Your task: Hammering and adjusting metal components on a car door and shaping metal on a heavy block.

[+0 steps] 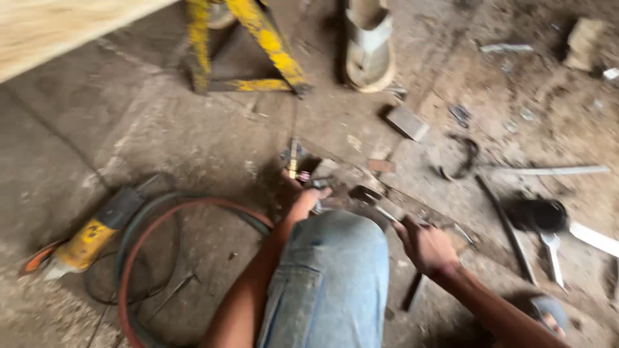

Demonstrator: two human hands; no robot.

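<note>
L hand (303,193) wrapped round a brass-tipped torch (293,161), tip pointing away from the person. R hand (425,245) closed on a thin metal rod (393,216), w/ a dark handle (412,291) showing just below the fist; blur hides the exact grip. Flat metal workpiece (361,187) lies on the floor (193,129) btwn both hands. Red & green hoses (155,222) loop left of L hand, yellow angle grinder (87,241) beyond them. Spanner (553,254) well right of R hand.
</note>
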